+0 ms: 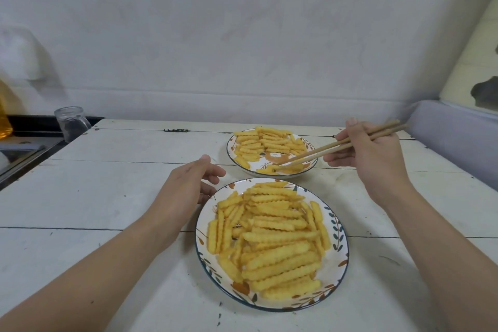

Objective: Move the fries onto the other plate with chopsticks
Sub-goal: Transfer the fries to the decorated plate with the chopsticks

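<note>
White painted plank table (107, 197) against a plain white wall, with a glass jar (70, 122) off at the left edge of the frame. Two patterned plates of crinkle-cut fries: the near plate (340, 232) sits lower centre and is piled high, the far plate (310, 163) sits just above it, centre-right, with a thinner layer.

The right hand (374, 153) pinches a pair of wooden chopsticks (336, 147), and they slant down-left so the tips land at the front rim of the far plate, right at a fry (270, 169) lying there. Can't tell if that fry is actually clamped or just touched. It lies roughly left-right, crossing the sticks at an angle, down-left of the right hand.

The left hand (188, 183) holds nothing, fingers loosely curled beside the upper-left rim of the near plate; whether it touches the rim, hard to say. The right one is clearly the hand closer to the action.
</note>
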A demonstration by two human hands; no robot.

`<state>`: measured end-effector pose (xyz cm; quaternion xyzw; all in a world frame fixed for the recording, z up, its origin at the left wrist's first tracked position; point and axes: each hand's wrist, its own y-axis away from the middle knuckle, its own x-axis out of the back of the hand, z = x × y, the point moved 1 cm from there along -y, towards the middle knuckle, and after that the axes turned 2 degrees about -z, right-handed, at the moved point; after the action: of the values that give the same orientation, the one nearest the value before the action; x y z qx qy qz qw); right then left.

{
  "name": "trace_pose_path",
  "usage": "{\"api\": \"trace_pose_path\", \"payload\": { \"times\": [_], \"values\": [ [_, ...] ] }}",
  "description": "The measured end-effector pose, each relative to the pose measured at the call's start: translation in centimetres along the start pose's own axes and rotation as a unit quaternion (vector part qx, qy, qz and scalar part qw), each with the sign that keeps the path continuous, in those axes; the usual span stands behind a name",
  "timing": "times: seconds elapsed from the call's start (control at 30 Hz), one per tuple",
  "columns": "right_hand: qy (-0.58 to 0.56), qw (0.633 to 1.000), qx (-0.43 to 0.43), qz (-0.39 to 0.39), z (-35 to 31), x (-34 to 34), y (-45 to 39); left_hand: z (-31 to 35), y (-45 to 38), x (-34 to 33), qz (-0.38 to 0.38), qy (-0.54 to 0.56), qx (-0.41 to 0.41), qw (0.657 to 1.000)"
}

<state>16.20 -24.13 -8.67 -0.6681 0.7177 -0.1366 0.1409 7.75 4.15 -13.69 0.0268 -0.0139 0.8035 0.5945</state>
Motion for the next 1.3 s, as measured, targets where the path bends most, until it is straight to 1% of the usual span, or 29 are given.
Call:
{"api": "trace_pose_path", "payload": {
  "times": [0.07, 0.13, 0.2, 0.27, 0.37, 0.5, 0.6, 0.7, 0.8, 0.87, 1.0, 1.13, 1.23, 1.3],
  "values": [
    [-0.017, 1.0, 0.011, 0.015, -0.4, 0.0, 0.1, 0.1, 0.0, 0.0, 0.0, 0.003, 0.001, 1.0],
    [-0.063, 0.998, 0.02, 0.014, -1.3, 0.0, 0.4, 0.1, 0.0, 0.0, 0.0, 0.004, 0.0, 1.0],
    [-0.121, 0.992, 0.019, -0.025, -2.2, -0.4, 1.0, 0.1, 0.0, 0.0, -0.001, 0.004, 0.0, 1.0],
    [-0.147, 0.986, 0.015, -0.081, -2.9, -1.4, 1.8, 0.1, 0.0, 0.0, -0.001, 0.001, 0.002, 1.0],
    [-0.126, 0.982, 0.015, -0.141, -2.9, -3.0, 2.9, 0.1, 0.0, 0.0, -0.001, -0.001, 0.001, 1.0],
    [-0.098, 0.982, 0.015, -0.16, -2.6, -3.4, 3.0, 0.1, 0.1, 0.0, -0.002, -0.001, -0.003, 1.0],
    [-0.103, 0.986, 0.018, -0.128, -2.5, -2.6, 2.5, 0.2, 0.1, 0.0, -0.003, 0.004, -0.002, 1.0],
    [-0.103, 0.992, 0.03, -0.062, -2.6, -1.5, 1.6, 0.2, 0.1, 0.0, -0.002, 0.004, 0.0, 1.0],
    [-0.061, 0.997, 0.036, 0.024, -2.3, -0.1, 0.6, 0.2, 0.1, 0.0, -0.001, 0.003, 0.001, 1.0],
    [-0.029, 0.998, 0.034, 0.05, -2.1, 0.8, 0.1, 0.1, 0.1, 0.0, 0.0, -0.001, 0.0, 1.0],
    [0.005, 0.998, 0.029, 0.062, -2.3, 1.9, -0.5, 0.0, 0.2, -0.1, -0.002, -0.007, -0.001, 1.0],
    [0.038, 0.998, 0.017, 0.047, -1.5, 1.5, -0.7, 0.0, 0.2, -0.1, -0.004, -0.012, -0.007, 1.0],
    [0.044, 0.998, 0.016, 0.041, -0.7, 1.1, -0.7, 0.0, 0.2, -0.1, -0.003, -0.013, -0.005, 1.0],
    [0.04, 0.998, 0.019, 0.055, -0.8, 1.0, -0.6, 0.0, 0.2, -0.1, -0.003, -0.014, -0.007, 1.0]
  ]
}}
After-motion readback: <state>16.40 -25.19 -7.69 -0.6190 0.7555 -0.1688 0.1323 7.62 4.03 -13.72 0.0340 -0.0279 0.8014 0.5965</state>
